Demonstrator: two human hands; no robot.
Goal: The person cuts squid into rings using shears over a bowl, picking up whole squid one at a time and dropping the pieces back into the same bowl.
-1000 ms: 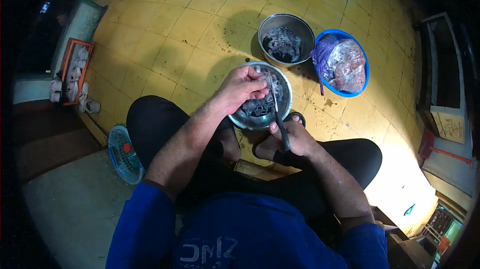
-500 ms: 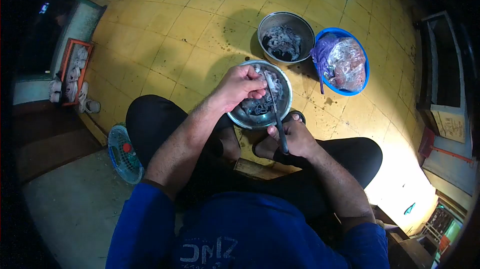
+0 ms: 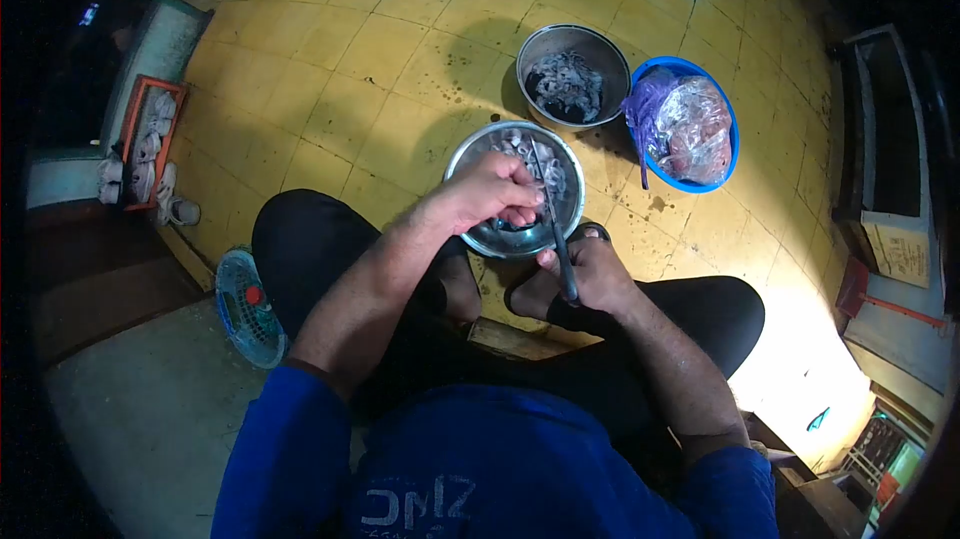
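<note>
My right hand (image 3: pixel 592 274) is closed round the black handle of a knife (image 3: pixel 560 244). Its blade points away from me over a metal bowl (image 3: pixel 455 167) on the floor between my feet. My left hand (image 3: pixel 495 191) is over the bowl, fingers pinched together beside the blade. Whatever lies between those fingertips is too small and hidden to make out. In the bowl are pale, wet pieces (image 3: pixel 517 144) that look like squid, with dark liquid at the bottom, partly covered by my left hand.
Beyond the bowl stands a deeper metal pot (image 3: pixel 523 74) holding similar pale pieces. To its right, a blue basin (image 3: pixel 735 144) contains clear and purple plastic bags (image 3: pixel 690 129). A teal basket (image 3: pixel 235 309) sits by my left knee. Shoes (image 3: pixel 150 149) fill an orange rack at left.
My left hand has come slightly nearer to me, lower along the blade, and the pale piece seen at its fingertips no longer shows. The knife has tilted slightly in my right hand.
</note>
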